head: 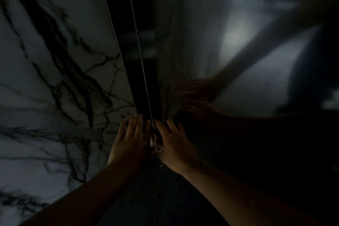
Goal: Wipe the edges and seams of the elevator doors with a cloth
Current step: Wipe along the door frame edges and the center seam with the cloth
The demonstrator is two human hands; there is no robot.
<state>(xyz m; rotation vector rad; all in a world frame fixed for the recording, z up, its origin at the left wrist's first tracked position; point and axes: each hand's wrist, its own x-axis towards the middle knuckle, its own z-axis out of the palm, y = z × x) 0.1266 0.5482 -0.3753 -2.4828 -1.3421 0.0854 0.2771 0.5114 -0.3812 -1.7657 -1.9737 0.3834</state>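
Evidently the wiping is under way low on the dark frame [141, 71], beside the marble wall [55, 60]; how much seam is already clean I cannot tell in this dim light. Left hand [131, 139] lies flat, fingers straight, against the frame's edge. Right hand [172, 143] presses the pale cloth [155, 143] into the seam beside the steel door [192, 33].

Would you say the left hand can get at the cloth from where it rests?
Probably yes: the left hand lies flat on the dark frame strip, right beside the cloth under the right hand, with nothing between.
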